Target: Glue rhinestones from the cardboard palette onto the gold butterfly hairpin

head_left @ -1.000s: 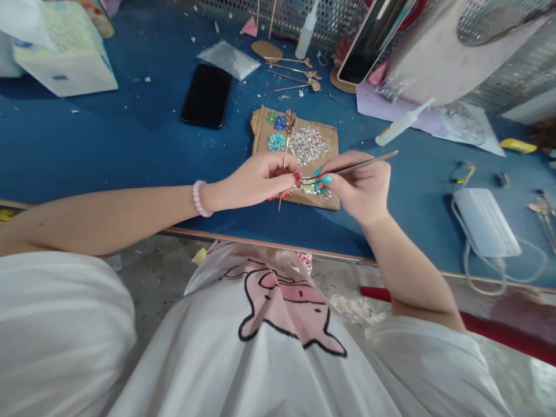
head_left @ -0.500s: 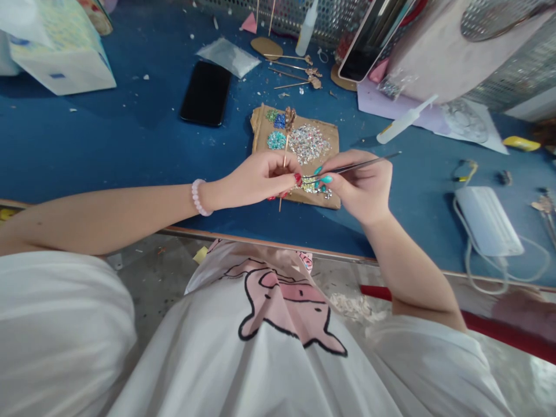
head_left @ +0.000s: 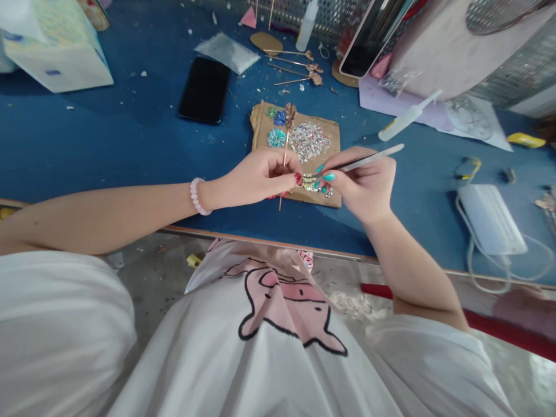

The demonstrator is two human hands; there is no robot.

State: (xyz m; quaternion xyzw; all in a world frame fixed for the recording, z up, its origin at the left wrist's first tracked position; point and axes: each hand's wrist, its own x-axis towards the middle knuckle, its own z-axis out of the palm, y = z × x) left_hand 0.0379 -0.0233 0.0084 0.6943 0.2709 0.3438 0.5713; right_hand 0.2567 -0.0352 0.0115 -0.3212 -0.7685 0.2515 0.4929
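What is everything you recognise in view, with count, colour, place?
table: 1, blue, upper half
cardboard: 1, brown, on table
shiny piles: 5+, mixed colours, on cardboard
held stick: 1, copper, over cardboard
tweezers: 1, silver, over cardboard
loose sticks: 3+, copper, behind cardboard
phone: 1, black, back left
bottles: 2, white, back, right
tissue box: 1, pale, far left
corded block: 1, white, right
bracelet: 1, pink, left wrist
shirt: 1, white, on person
left hand: 1, red nails, holding stick
right hand: 1, turquoise nails, holding tweezers

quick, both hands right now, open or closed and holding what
Left hand: closed, holding a copper-coloured stick.
Right hand: closed, holding tweezers.
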